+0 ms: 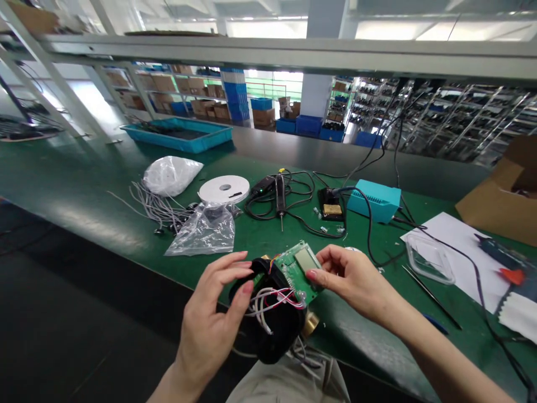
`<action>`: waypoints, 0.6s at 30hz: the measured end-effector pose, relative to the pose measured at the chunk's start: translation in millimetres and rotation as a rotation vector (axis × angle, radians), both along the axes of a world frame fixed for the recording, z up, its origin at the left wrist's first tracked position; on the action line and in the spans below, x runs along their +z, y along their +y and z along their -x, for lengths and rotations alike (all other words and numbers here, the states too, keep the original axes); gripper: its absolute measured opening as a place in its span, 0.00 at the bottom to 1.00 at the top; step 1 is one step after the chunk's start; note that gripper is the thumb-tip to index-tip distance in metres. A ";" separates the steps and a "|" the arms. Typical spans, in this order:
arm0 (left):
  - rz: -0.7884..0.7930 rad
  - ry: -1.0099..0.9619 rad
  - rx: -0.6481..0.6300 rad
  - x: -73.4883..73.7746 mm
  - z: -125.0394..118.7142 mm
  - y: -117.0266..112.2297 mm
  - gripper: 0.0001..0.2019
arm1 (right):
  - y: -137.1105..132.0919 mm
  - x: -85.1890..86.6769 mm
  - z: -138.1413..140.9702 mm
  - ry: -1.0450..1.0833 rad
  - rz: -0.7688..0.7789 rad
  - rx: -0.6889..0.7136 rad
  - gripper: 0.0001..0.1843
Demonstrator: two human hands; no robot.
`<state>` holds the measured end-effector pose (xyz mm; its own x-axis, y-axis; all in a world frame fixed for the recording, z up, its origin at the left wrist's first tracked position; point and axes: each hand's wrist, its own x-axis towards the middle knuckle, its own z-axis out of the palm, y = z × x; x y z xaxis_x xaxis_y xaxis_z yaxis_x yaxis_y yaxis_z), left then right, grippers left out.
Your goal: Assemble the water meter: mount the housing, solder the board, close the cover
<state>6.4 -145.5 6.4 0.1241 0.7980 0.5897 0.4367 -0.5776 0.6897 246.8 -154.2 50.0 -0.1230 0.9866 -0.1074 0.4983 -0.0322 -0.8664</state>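
Observation:
My right hand [350, 277] pinches the right edge of a green circuit board [289, 263] that carries a small grey display. The board is tilted above a black plastic housing [279, 336]. White, red and other coloured wires [264, 302] run between board and housing. At the housing's left rim is my left hand [218, 296], thumb and fingers apart; whether the fingertips touch the rim I cannot tell. A brass fitting [311, 323] sticks out at the housing's lower right. The housing sits at the bench's front edge, over my lap.
On the green bench lie a clear plastic bag [205, 232], grey cables [157, 201], a white tape roll [210, 190], an electric screwdriver [280, 196], a soldering-iron stand [331, 207] and a teal box [373, 200]. Tweezers [432, 296] lie right; a blue tray [193, 143] stands behind.

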 end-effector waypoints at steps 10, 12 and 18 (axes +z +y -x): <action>0.568 -0.153 -0.412 -19.8 7.1 38.8 0.18 | 6.7 11.8 -4.5 -0.161 -0.090 -0.012 0.13; 0.556 -0.139 -0.437 -19.5 4.8 44.1 0.18 | 8.6 15.7 -5.7 -0.197 -0.102 -0.021 0.13; 0.555 -0.160 -0.516 -23.0 -1.8 61.5 0.14 | 13.1 22.6 -8.3 -0.213 -0.122 -0.015 0.12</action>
